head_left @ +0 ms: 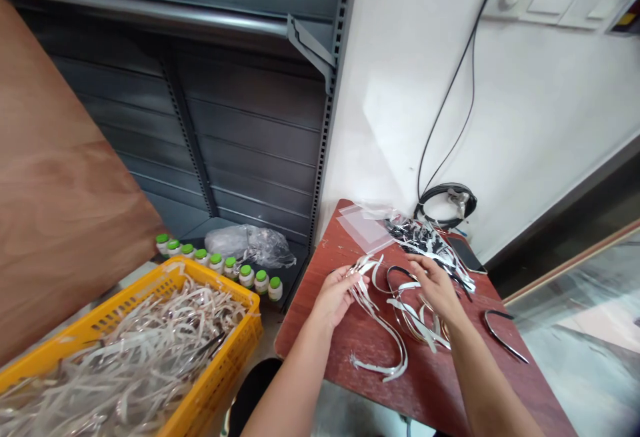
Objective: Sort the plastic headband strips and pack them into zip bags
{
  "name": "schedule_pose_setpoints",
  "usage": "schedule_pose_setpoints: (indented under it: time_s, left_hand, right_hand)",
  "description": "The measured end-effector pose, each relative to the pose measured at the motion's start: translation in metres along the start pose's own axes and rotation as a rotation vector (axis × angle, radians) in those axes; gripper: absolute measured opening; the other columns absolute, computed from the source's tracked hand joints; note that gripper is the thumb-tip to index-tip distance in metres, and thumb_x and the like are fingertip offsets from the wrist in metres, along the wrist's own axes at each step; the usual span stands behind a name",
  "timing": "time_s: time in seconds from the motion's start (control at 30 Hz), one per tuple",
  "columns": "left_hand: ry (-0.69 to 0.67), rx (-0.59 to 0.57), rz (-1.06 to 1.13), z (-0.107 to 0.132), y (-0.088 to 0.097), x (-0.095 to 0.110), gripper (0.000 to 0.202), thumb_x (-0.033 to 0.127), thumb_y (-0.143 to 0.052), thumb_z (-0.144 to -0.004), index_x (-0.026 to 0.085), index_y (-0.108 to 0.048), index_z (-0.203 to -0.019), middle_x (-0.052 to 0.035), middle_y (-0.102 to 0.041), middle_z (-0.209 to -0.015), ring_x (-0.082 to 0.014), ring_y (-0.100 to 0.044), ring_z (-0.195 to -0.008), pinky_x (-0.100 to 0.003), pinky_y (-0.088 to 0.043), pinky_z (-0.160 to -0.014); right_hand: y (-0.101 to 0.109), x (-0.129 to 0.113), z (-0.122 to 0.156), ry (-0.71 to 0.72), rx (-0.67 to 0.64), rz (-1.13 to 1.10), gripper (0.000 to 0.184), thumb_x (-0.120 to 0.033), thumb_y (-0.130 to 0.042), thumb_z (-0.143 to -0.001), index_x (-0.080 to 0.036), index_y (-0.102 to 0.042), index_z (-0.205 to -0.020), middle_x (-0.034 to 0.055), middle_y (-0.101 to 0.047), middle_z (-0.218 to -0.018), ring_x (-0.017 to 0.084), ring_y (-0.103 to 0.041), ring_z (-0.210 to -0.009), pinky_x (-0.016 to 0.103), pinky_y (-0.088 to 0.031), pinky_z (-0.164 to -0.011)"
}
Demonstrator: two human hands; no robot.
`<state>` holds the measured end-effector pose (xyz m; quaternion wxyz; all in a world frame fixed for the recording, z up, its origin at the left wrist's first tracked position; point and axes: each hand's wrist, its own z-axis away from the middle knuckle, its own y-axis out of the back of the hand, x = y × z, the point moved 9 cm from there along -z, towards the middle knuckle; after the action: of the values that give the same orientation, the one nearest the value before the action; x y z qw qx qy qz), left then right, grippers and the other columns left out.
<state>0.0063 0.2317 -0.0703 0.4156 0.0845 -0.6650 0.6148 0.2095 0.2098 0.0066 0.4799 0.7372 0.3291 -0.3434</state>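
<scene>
My left hand (336, 295) pinches the end of a white ribbon strip (381, 330) that trails across the red-brown table (430, 383). My right hand (436, 285) rests fingers-down on a loose pile of white strips and thin curved hoops (417, 317), its fingers curled over them. Clear plastic bags (365, 227) lie just beyond both hands. A heap of bagged black-and-white pieces (430, 242) sits at the table's far side.
A yellow crate (220, 370) full of pale strips stands at lower left. Green-capped small bottles (220, 263) line the grey shelf base beside a crumpled plastic bag (250, 245). A phone (466, 253), a coiled black cable (445, 200) and a lone black hoop (503, 333) lie on the table.
</scene>
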Motion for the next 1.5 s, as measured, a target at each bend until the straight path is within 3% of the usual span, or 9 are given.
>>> schedule_pose_setpoints:
  time_s: [0.07,0.13,0.23,0.3,0.47,0.73,0.93,1.13,1.5]
  left_hand:
    - [-0.029,0.041,0.023,-0.003,0.005,0.003,0.024,0.023,-0.073,-0.069,0.014,-0.061,-0.088,-0.0061,-0.071,-0.076,-0.0110,-0.063,-0.062,-0.021,-0.049,-0.060]
    - [-0.040,0.062,0.041,-0.005,0.008,0.004,0.022,0.023,-0.072,-0.069,0.014,-0.061,-0.086,-0.0065,-0.071,-0.077,-0.0114,-0.063,-0.062,-0.021,-0.049,-0.059]
    - [-0.042,0.078,0.057,-0.006,0.009,0.003,0.023,0.022,-0.073,-0.069,0.014,-0.061,-0.086,-0.0075,-0.071,-0.078,-0.0123,-0.063,-0.063,-0.022,-0.049,-0.058]
    - [-0.043,0.090,0.062,-0.006,0.009,0.004,0.024,0.021,-0.073,-0.068,0.014,-0.061,-0.087,-0.0076,-0.071,-0.078,-0.0122,-0.063,-0.063,-0.022,-0.049,-0.059]
    - [-0.039,0.105,0.060,-0.004,0.009,0.005,0.026,0.021,-0.074,-0.067,0.014,-0.061,-0.087,-0.0073,-0.071,-0.078,-0.0121,-0.064,-0.064,-0.022,-0.050,-0.061]
    - [-0.026,0.073,0.064,-0.004,0.005,0.003,0.027,0.023,-0.074,-0.068,0.013,-0.061,-0.090,-0.0091,-0.071,-0.081,-0.0135,-0.064,-0.065,-0.023,-0.049,-0.059]
    - [-0.029,0.064,0.087,-0.003,0.002,0.002,0.028,0.022,-0.073,-0.068,0.013,-0.060,-0.092,-0.0114,-0.072,-0.089,-0.0165,-0.066,-0.073,-0.026,-0.051,-0.065]
    - [-0.055,0.054,0.103,0.000,0.001,0.003,0.027,0.024,-0.072,-0.070,0.012,-0.061,-0.091,-0.0127,-0.071,-0.093,-0.0167,-0.066,-0.073,-0.027,-0.050,-0.065]
    - [-0.076,0.020,0.127,0.002,-0.003,0.006,0.029,0.024,-0.074,-0.067,0.013,-0.061,-0.091,-0.0097,-0.070,-0.091,-0.0167,-0.065,-0.073,-0.028,-0.049,-0.069]
  right_hand:
    - [0.024,0.011,0.010,-0.052,0.030,0.094,0.039,-0.051,-0.051,-0.082,-0.018,-0.063,-0.098,0.0067,-0.066,-0.092,0.022,-0.059,-0.084,0.030,-0.044,-0.074]
    - [0.031,0.025,0.026,-0.116,-0.060,0.209,0.037,-0.051,-0.051,-0.082,-0.017,-0.064,-0.091,0.0045,-0.066,-0.079,0.020,-0.059,-0.071,0.028,-0.044,-0.065]
    - [0.016,0.043,0.056,-0.187,-0.302,0.363,0.030,-0.047,-0.053,-0.080,-0.020,-0.064,-0.083,0.0016,-0.065,-0.071,0.018,-0.059,-0.064,0.025,-0.041,-0.058]
    - [0.006,0.048,0.069,-0.188,-0.355,0.422,0.022,-0.041,-0.055,-0.078,-0.021,-0.064,-0.075,-0.0001,-0.064,-0.066,0.017,-0.059,-0.061,0.024,-0.040,-0.058]
    - [0.010,0.048,0.069,-0.169,-0.198,0.458,0.023,-0.034,-0.048,-0.079,-0.022,-0.060,-0.064,0.0011,-0.064,-0.066,0.017,-0.058,-0.062,0.025,-0.039,-0.060]
    - [0.033,0.038,0.059,-0.152,0.034,0.282,0.029,-0.046,-0.044,-0.084,-0.020,-0.056,-0.086,0.0045,-0.063,-0.074,0.020,-0.057,-0.066,0.028,-0.042,-0.061]
    - [-0.002,0.010,0.059,-0.080,0.020,-0.126,0.025,-0.046,-0.054,-0.083,-0.021,-0.053,-0.087,0.0008,-0.055,-0.069,0.016,-0.050,-0.061,0.025,-0.041,-0.058]
    - [-0.046,-0.006,0.063,0.002,-0.069,-0.068,0.023,-0.044,-0.049,-0.086,-0.022,-0.053,-0.091,0.0017,-0.058,-0.073,0.017,-0.052,-0.062,0.026,-0.042,-0.059]
    - [-0.076,-0.018,0.060,0.095,-0.127,0.094,0.020,-0.040,-0.043,-0.090,-0.024,-0.054,-0.094,0.0030,-0.060,-0.079,0.020,-0.056,-0.069,0.030,-0.043,-0.067]
